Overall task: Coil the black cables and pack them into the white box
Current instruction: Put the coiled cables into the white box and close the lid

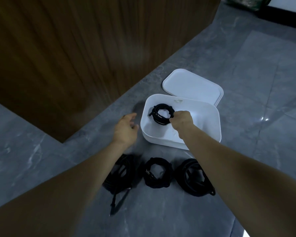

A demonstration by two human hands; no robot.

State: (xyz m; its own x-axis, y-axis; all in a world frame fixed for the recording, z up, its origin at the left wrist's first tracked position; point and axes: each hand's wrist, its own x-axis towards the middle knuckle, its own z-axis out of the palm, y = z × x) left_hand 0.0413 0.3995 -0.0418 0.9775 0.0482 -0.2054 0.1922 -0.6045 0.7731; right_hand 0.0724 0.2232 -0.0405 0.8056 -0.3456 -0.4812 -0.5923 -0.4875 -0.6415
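Head view, read from the left: a dark wooden panel point(67, 57) fills the upper left, standing on a grey tiled floor point(246, 74). The left hand point(126, 129) hovers just beside the white box point(217, 127), fingers loosely spread and holding nothing. Nearer the person, three more black coils wait in a row on the floor: the left coil point(125, 170), partly under the forearm and with a loose tail trailing toward the camera, the middle coil point(156, 174), and the right coil point(190, 177), partly hidden by the other arm. Inside the open box, the right hand point(182, 119) pinches the rim of a small coiled cable point(161, 114) and holds it at the far left end of the box. The lid point(193, 86) lies just behind the box, touching or tucked under its far edge.

To do this placement well, I judge the coil should be laid flat and pushed into that far left corner before the fingers let go, so the loops do not spring open and room remains for three more. The free hand could steady the near wall of the box. The loose-tailed coil probably wants tightening before it goes in.
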